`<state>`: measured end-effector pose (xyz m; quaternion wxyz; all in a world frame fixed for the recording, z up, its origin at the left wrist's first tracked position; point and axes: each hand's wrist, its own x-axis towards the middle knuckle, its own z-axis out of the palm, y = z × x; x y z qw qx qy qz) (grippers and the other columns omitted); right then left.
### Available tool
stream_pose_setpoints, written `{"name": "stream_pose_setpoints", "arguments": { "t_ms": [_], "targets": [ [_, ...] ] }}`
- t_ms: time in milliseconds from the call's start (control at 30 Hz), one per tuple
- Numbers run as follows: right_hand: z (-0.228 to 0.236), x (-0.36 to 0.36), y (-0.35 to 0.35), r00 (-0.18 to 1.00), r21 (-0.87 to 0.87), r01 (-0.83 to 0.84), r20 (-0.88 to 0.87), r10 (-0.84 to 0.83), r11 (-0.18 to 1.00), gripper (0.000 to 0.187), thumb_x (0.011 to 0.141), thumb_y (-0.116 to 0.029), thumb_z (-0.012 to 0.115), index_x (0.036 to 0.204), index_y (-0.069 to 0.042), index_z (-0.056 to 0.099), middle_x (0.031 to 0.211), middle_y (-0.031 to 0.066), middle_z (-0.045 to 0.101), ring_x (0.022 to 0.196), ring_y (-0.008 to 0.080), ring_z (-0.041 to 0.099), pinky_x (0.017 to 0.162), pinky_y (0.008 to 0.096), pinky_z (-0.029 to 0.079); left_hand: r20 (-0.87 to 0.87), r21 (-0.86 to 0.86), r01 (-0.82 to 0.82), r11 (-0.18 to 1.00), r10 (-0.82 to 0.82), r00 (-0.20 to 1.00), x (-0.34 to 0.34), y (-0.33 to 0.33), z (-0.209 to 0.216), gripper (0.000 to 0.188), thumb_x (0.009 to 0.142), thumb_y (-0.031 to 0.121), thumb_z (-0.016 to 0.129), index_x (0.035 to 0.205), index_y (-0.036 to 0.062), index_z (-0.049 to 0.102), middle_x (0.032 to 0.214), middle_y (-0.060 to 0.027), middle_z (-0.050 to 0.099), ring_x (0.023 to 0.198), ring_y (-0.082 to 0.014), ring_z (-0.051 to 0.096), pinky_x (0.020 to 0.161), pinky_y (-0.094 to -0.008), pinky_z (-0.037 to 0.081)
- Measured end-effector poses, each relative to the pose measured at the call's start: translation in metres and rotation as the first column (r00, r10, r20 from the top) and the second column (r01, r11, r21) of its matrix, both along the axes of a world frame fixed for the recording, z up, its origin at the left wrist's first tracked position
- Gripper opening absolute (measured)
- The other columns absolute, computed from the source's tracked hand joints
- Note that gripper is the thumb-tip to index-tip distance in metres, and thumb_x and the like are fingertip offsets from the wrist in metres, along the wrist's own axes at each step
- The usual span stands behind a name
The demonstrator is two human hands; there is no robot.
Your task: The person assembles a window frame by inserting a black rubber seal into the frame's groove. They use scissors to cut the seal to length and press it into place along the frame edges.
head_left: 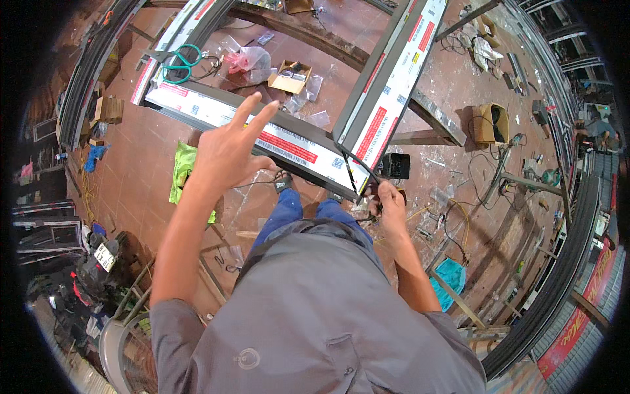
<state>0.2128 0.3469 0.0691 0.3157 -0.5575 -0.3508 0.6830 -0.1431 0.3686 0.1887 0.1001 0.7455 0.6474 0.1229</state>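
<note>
In front of me lies a metal window or door frame, dark with white and red protective film. My left hand is raised over its near bar, fingers spread, holding nothing. At the frame's near right corner, my right hand is closed on a thin black strip that looks like a rubber seal. The strip crosses the corner; the part inside my fingers is hidden. Teal-handled scissors rest on the frame's left corner.
Under the frame run beams. On the littered tiled floor are an open small carton, a pink-and-clear plastic bag, a bright green cloth, a black box and a larger carton. Long dark profiles stand at right.
</note>
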Motion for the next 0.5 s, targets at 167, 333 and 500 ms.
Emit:
{"name": "stream_pose_setpoints", "arguments": {
  "t_ms": [167,333,500],
  "targets": [
    [-0.007,0.032,-0.012,0.982,0.050,-0.187,0.024,0.186,0.981,0.033,0.104,-0.034,0.063,0.102,-0.002,0.068,0.077,0.0002,0.059,0.066,0.0066,0.050,0.060,0.0237,0.040,0.538,-0.146,-0.268,0.952,0.304,0.786,0.031,-0.069,-0.039,0.029,0.086,0.026,0.082,0.105,0.0053,0.075,0.092,-0.0095,0.074,0.074,-0.0190,0.069,0.068,-0.0343,0.053],
    [0.004,0.025,-0.002,0.960,0.018,-0.254,0.128,0.250,0.967,0.022,0.095,-0.023,0.074,0.091,-0.002,0.067,0.078,-0.0019,0.060,0.069,0.0074,0.051,0.061,0.0269,0.043,0.649,-0.639,-0.138,0.756,0.627,0.430,0.094,-0.101,-0.096,0.025,0.093,0.022,0.075,0.094,-0.0032,0.076,0.081,-0.0066,0.074,0.077,-0.0096,0.065,0.071,-0.0279,0.051],
    [-0.004,0.013,-0.005,0.884,0.328,-0.453,0.286,0.369,0.829,0.027,0.083,-0.016,0.084,0.086,0.002,0.064,0.078,0.0059,0.064,0.072,0.0160,0.060,0.064,0.0321,0.048,0.579,-0.808,0.016,0.588,0.790,0.200,0.136,-0.087,-0.095,0.035,0.097,0.029,0.074,0.102,-0.0055,0.074,0.081,-0.0047,0.072,0.069,-0.0088,0.062,0.064,-0.0243,0.049]
  ]
}}
